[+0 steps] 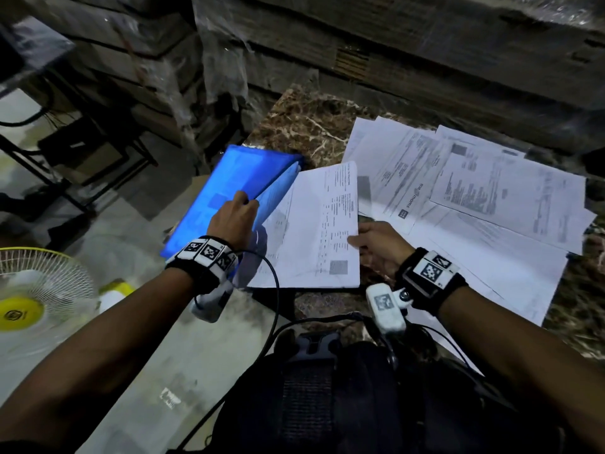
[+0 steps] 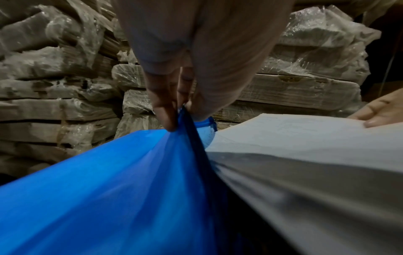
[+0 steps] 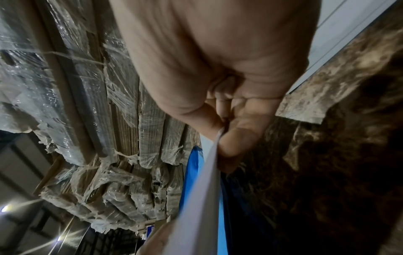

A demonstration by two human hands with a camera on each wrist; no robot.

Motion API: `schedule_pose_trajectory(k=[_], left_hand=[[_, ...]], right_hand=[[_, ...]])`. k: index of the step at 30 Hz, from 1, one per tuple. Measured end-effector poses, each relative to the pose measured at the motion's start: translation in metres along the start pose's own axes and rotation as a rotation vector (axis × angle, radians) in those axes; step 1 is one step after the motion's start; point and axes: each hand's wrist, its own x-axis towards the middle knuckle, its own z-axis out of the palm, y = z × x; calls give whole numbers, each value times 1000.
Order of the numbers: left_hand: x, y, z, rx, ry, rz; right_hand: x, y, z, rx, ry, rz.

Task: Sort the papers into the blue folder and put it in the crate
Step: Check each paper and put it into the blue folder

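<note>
Blue folder (image 1: 229, 194) lies at the left edge of the marble table (image 1: 311, 126), partly hanging over it, with its top cover raised. The left hand (image 1: 234, 217) pinches the cover's edge between thumb and fingers (image 2: 162, 110), holding it open. The right hand (image 1: 376, 244) pinches the near right corner of a printed sheet (image 1: 314, 231), whose left side reaches into the open folder. More papers (image 1: 474, 191) lie fanned and overlapping on the table to the right. Plastic-wrapped cardboard bundles (image 1: 393, 54) are stacked behind the table.
</note>
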Motion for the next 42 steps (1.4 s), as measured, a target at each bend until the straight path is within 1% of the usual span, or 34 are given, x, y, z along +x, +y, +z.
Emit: schedule_pose_trajectory(k=[5, 6, 8, 11, 14, 15, 17, 18, 20, 24, 26, 29, 31, 32, 36, 38, 40, 42], left_hand=[[-5, -9, 8, -47, 64, 5], [-6, -11, 11, -55, 61, 6], [-8, -15, 15, -69, 33, 30], [-17, -15, 15, -140, -48, 90], [-30, -13, 18, -218, -89, 72], [-33, -13, 23, -217, -69, 68], [-37, -14, 31, -181, 4, 70], [-38, -15, 32, -154, 13, 43], [-39, -13, 30, -106, -23, -22], [-48, -7, 25, -31, -6, 20], [-50, -7, 24, -3, -18, 6], [-57, -2, 24, 45, 18, 68], [-60, -1, 26, 75, 44, 33], [-60, -1, 29, 83, 61, 26], [-60, 0, 33, 99, 51, -15], [-61, 1, 33, 103, 76, -23], [-61, 4, 31, 83, 64, -7], [-61, 6, 29, 69, 22, -38]], right_hand=[[8, -4, 3, 9, 111, -32], [9, -2, 3, 6, 136, -38], [9, 0, 3, -12, 171, -44], [7, 1, 6, -29, 201, -56], [8, 4, 10, -29, 234, -71], [7, 5, 12, -31, 240, -80], [7, 6, 15, -37, 249, -101], [7, 7, 17, -35, 248, -111], [8, 10, 21, -23, 246, -123], [12, 18, 28, -16, 256, -138], [11, 21, 31, -20, 260, -148], [12, 25, 34, -21, 270, -155], [14, 28, 35, -21, 285, -148], [15, 30, 34, -17, 292, -145], [15, 31, 37, 19, 290, -149], [16, 33, 38, 22, 294, -146], [17, 34, 38, 32, 292, -136], [18, 36, 40, 25, 283, -133]])
